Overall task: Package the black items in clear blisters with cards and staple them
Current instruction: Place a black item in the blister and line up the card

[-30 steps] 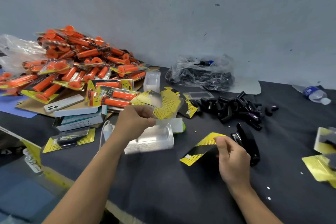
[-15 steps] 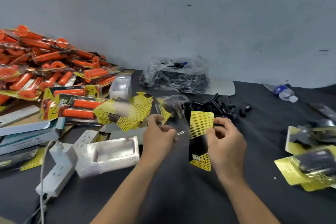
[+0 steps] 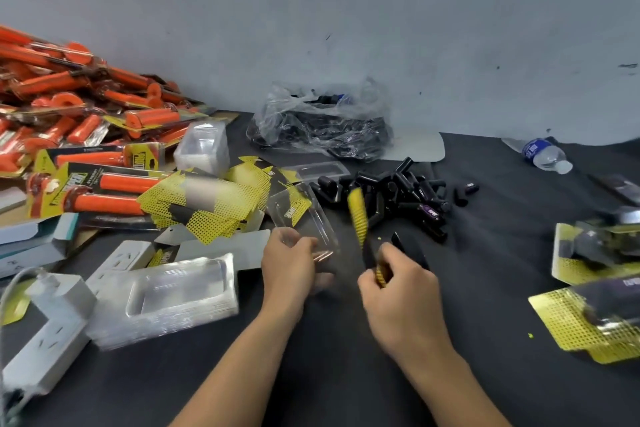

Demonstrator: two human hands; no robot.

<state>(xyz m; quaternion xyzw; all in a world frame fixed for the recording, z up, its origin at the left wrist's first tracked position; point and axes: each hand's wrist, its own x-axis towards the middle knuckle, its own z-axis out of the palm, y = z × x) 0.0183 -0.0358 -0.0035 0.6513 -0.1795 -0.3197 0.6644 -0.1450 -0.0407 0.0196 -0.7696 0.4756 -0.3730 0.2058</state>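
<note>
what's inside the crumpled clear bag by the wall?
The clear bag holds a heap of black items, apparently like the loose black pile in front of it, plus something blue near its top. Glare and wrinkles hide the count and whatever lies at the bottom.

blister stack (image 3: 166, 295) left, packs (image 3: 585, 322) right, bare cloth (image 3: 339, 374) btwn

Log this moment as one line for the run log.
left hand: holds clear blister | right hand: pinches yellow card, edge-on | black items: loose pile behind | step: card not yet in blister
</note>
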